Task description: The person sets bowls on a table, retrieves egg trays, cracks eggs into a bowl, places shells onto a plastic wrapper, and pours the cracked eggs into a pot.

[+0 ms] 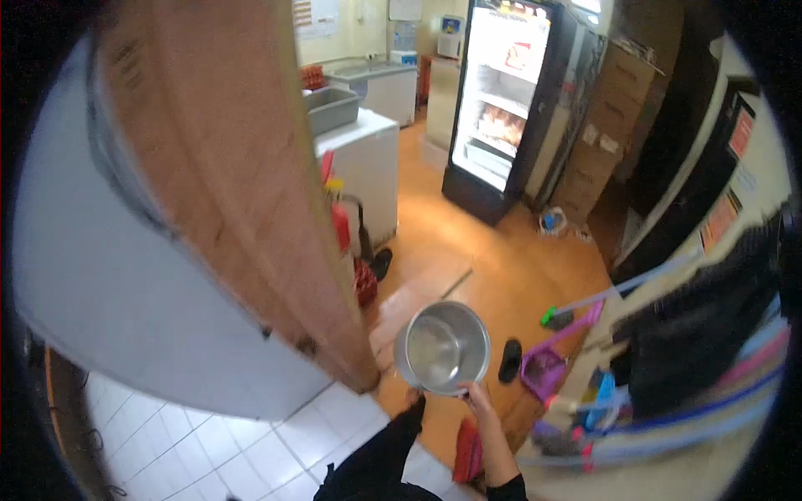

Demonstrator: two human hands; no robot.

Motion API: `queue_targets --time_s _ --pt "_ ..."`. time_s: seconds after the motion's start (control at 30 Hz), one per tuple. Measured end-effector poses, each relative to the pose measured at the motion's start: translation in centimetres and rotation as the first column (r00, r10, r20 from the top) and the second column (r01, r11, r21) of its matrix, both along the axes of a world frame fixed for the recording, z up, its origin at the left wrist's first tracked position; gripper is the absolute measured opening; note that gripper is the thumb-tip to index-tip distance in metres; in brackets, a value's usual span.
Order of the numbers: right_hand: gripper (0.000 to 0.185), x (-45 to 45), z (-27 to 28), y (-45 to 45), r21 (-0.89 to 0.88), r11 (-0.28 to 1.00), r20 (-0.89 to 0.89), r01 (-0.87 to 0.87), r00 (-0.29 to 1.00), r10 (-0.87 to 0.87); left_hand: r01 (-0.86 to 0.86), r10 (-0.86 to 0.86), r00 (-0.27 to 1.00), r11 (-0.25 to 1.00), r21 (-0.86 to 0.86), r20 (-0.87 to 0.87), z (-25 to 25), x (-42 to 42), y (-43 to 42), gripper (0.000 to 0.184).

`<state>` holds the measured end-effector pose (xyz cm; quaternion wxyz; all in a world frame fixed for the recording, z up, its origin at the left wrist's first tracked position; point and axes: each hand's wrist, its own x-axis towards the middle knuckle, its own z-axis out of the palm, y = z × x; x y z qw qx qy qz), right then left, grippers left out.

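My right hand (474,399) is closed on the near rim of a round metal pot (443,346), with the thumb at the edge. The pot tilts toward me, so its shiny inside shows; I see no food in it. It hangs over the orange floor, close to the doorway's wooden edge. A black-clothed limb (380,451), seemingly my leg, stretches forward beneath the pot, and its end is partly hidden. My left hand does not show clearly anywhere.
A wooden door frame (225,167) and white panel (142,275) stand at left. Ahead are a lit display fridge (497,100), a white chest (363,167) with a grey tub (332,110), and stacked cartons (606,125). A purple dustpan (545,371), black shoe (510,361) and blurred handles line the right.
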<state>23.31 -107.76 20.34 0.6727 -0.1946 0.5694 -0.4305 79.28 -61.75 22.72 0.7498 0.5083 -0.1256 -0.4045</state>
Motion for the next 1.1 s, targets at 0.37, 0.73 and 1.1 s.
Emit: queue_targets --time_s 0.37,0.73,1.1 --pt "0.017 -27.1 -17.2 -17.6 0.086 0.968 0.045 0.235 0.970 -0.239 -0.108 -0.165 0.943 0.672 0.733 0.290 1.8 -21.2 -46.8 0.052" --pt "0.009 -25.8 -8.5 -72.7 -0.048 0.998 -0.008 0.036 0.999 -0.037 -0.281 0.140 0.958 0.621 0.731 0.249 -1.8 -34.7 -76.0 0.069" --pt "0.026 2.5 13.1 -119.0 -0.144 0.955 0.054 -0.260 0.961 0.270 -0.063 0.088 0.994 0.949 0.308 -0.070 14.8 -24.8 -125.0 0.052"
